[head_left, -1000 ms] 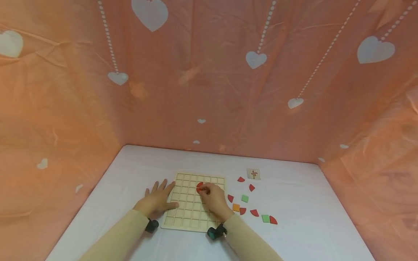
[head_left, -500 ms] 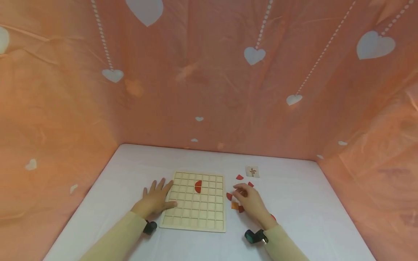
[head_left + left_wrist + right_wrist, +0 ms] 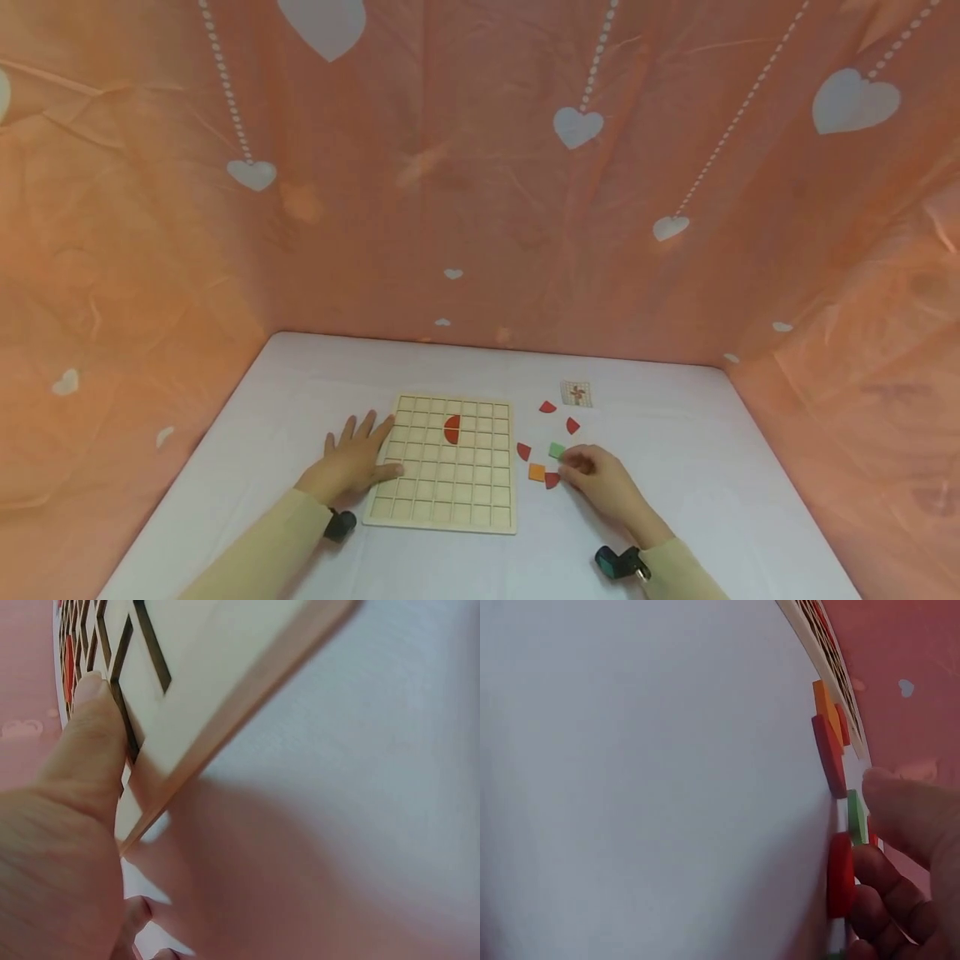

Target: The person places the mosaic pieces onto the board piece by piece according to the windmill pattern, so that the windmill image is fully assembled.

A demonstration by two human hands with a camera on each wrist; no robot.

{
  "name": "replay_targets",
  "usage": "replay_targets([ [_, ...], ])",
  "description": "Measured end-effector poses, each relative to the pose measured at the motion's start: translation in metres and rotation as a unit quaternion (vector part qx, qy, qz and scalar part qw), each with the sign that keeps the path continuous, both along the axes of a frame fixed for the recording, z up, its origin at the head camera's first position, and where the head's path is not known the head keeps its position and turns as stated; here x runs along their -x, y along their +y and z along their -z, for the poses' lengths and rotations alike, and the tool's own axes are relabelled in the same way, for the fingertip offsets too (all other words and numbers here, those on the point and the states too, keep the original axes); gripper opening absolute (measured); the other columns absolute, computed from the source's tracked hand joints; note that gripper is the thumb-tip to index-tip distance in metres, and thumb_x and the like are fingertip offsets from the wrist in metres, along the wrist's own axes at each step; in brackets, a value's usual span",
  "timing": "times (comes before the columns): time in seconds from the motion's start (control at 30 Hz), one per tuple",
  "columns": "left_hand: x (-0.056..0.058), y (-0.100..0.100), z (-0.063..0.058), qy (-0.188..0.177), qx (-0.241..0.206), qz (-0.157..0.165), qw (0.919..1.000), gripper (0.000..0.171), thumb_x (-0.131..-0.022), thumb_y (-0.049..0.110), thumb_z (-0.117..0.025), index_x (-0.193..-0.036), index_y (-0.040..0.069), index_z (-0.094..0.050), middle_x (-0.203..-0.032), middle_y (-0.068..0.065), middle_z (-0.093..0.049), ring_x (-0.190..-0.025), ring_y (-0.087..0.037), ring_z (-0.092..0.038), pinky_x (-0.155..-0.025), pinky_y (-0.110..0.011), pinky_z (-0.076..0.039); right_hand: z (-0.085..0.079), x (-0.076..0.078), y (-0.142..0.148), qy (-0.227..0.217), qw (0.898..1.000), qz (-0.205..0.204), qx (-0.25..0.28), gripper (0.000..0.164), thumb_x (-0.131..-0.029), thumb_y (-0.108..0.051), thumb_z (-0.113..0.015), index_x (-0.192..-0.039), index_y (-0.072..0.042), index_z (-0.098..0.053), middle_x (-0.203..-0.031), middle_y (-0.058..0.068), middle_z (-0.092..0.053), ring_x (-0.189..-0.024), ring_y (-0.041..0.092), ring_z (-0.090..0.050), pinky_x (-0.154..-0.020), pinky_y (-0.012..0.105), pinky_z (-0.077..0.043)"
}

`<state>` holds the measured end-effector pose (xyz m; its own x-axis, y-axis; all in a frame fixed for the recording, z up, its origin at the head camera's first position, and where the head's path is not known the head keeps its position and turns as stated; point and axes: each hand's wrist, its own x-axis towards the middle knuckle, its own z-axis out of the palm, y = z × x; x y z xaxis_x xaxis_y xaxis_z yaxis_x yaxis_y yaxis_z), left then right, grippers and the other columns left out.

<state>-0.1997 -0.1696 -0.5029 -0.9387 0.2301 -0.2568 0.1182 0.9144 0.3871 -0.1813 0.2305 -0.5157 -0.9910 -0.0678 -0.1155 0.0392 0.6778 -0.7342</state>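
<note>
A pale wooden grid board (image 3: 442, 492) lies on the white table, two red quarter-circle pieces (image 3: 452, 429) forming a half disc in its upper part. My left hand (image 3: 345, 467) rests spread at the board's left edge, its thumb (image 3: 86, 735) flat on the surface. To the right of the board my right hand (image 3: 603, 483) hovers low over the loose pieces, beside a green square (image 3: 557, 450) and a red quarter circle (image 3: 552, 480). Its thumb and bent fingers stand apart, and a red piece (image 3: 840, 876) shows right by the fingers in the right wrist view.
An orange square (image 3: 537, 472) touches the nearest red quarter circle. Other red quarter circles (image 3: 523, 451) lie around it, with a small printed pattern card (image 3: 577, 394) behind them. Orange cloth (image 3: 480, 208) with hearts walls the table's back and sides.
My right hand has left the board and moved right to the loose pieces, uncovering the two red quarter circles. My left hand keeps its place on the board.
</note>
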Motion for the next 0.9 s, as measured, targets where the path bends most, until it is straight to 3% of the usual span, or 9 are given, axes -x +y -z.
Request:
replay_targets([
  [0.4,0.001,-0.001,0.002,-0.001,-0.003,0.003,1.0000,0.089,-0.086,0.054,-0.063,-0.153,0.009,-0.026,-0.156,-0.029,-0.013,-0.139,-0.055,-0.005,-0.102,-0.076,-0.003,0.004,-0.001,-0.007,0.005,0.999,-0.035,-0.015,0.022,-0.077,-0.034,-0.081,-0.093,-0.022,-0.071,-0.097,-0.005,-0.059,-0.087,0.017,-0.050,-0.079,0.034,-0.044],
  [0.9,0.001,-0.001,0.002,-0.004,-0.004,0.000,1.0000,0.089,-0.087,0.053,-0.064,-0.153,0.009,-0.025,-0.156,-0.028,-0.011,-0.139,-0.055,-0.004,-0.103,-0.075,-0.002,0.003,-0.001,-0.011,0.021,0.998,-0.048,-0.045,0.018,-0.079,-0.029,-0.081,-0.086,-0.022,-0.067,-0.091,-0.004,-0.054,-0.085,0.017,-0.048,-0.077,0.035,-0.042],
])
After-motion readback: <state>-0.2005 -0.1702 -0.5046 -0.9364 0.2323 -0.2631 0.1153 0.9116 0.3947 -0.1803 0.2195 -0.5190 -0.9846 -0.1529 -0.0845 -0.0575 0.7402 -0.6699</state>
